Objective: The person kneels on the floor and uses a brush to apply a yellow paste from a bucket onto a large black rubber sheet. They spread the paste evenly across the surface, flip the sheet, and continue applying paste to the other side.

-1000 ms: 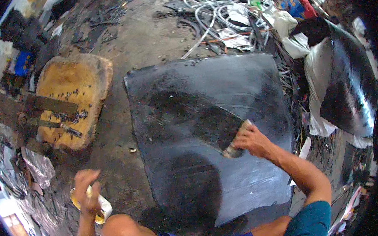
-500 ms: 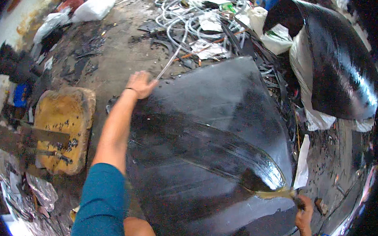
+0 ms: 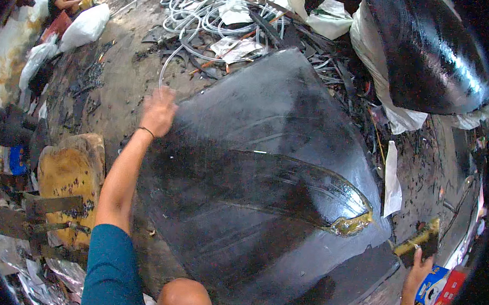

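From my head view, my right hand [image 3: 419, 272] is closed on the lower edge of a flat spreader [image 3: 416, 244] smeared with yellow paste, just past the sheet's right edge. My left hand [image 3: 158, 112] looks loose, fingers blurred and straight, holding nothing I can see; whether it presses on the sheet I cannot tell. The black sheet [image 3: 264, 193] lies between my hands. I judge it heavy and bendy, hardly fragile, and slick near the pool of yellow paste [image 3: 350, 223], left of my right hand; its dry left border, beside my left hand, seems the better hold. The spreader looks light and stiff, best gripped on its clean side.

The floor [image 3: 132, 48] beyond my left hand is stained and gritty, with coiled tubing [image 3: 191, 18] farther ahead. A glossy black roll [image 3: 427, 57] rises well beyond my right hand; a box [image 3: 439, 288] sits just right of it.
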